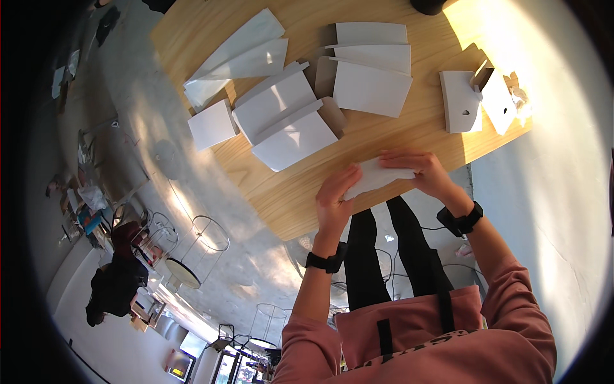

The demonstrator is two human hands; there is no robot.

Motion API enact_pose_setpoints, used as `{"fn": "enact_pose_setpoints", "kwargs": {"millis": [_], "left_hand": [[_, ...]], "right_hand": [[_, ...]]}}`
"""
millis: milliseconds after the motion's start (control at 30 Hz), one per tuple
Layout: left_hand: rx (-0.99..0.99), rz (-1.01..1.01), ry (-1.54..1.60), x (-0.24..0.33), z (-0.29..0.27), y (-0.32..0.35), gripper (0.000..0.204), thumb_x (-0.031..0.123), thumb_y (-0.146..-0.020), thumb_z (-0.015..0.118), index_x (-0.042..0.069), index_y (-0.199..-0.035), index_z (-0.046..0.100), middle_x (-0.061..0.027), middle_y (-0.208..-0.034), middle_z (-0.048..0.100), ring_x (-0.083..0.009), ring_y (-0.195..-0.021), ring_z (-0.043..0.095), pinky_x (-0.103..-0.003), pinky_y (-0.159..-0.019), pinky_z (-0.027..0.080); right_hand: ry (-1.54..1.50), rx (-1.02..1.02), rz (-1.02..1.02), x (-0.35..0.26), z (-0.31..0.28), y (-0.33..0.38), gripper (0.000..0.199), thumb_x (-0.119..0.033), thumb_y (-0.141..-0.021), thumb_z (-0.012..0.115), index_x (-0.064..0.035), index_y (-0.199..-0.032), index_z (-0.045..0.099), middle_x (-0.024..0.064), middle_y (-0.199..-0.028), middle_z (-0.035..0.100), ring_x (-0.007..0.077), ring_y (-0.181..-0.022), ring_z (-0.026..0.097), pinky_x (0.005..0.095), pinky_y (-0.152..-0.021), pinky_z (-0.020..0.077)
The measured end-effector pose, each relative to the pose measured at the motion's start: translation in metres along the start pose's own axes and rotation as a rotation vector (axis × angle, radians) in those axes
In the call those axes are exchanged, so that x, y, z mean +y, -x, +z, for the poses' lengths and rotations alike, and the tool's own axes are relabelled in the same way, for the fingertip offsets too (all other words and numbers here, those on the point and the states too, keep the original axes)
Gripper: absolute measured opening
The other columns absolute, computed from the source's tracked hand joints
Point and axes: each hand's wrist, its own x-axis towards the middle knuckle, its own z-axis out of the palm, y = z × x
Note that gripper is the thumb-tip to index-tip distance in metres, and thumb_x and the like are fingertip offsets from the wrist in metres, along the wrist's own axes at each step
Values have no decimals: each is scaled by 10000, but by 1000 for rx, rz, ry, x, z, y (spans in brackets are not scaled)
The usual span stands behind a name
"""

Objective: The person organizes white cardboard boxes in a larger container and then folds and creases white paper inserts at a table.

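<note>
At the near edge of the wooden table, a small white folded sheet [377, 178] is between my two hands; its exact kind I cannot make out. My left hand [337, 188] grips its left end, fingers bent over the edge. At the right end, my right hand [419, 169] holds it with the fingers laid across the top and the thumb below. Beyond my hands, white boxes [298, 142] lie on their sides with flaps sticking out. More white boxes [372, 86] rest farther back, near the middle.
White flat bags [240, 54] lie at the table's far left, beside a small white box [213, 125]. White boxes with holes [462, 102] stand on the right, near crumpled wrapping [520, 102] and a pale wall. Wire-frame stools [210, 234] and another person [118, 285] are on the left.
</note>
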Motion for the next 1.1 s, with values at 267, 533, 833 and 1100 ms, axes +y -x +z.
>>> {"fn": "enact_pose_setpoints", "kwargs": {"millis": [267, 533, 833, 1100], "left_hand": [[-133, -548, 359, 11, -21, -20, 200, 49, -810, 654, -21, -996, 638, -58, -881, 669, -76, -742, 605, -210, -645, 478], [-416, -669, 565, 42, -44, -55, 260, 81, -816, 651, -41, -1039, 600, -86, -886, 661, -111, -746, 637, -227, -651, 521], [-648, -853, 640, 51, -48, -54, 228, 140, -869, 596, -62, -976, 598, -108, -789, 655, -151, -645, 658, -217, -564, 525], [-371, -379, 212, 71, -52, -65, 266, 84, -809, 638, -18, -1045, 570, -95, -935, 634, -132, -838, 612, -261, -737, 484]], "right_hand": [[-336, -103, 666, -18, -10, 3, 239, -150, -836, 639, 11, -1011, 621, 57, -852, 652, 116, -765, 596, 247, -717, 476], [-720, 66, 630, -22, -11, 17, 242, -169, -850, 634, 29, -988, 618, -8, -825, 611, 44, -715, 525, 199, -623, 419], [-669, 79, 640, -24, -23, 20, 211, -148, -848, 634, 40, -945, 632, -11, -782, 607, 43, -668, 523, 209, -587, 420], [-516, 106, 600, -54, -39, 30, 206, -123, -837, 644, 45, -957, 637, 3, -789, 626, 45, -698, 539, 211, -615, 440]]}}
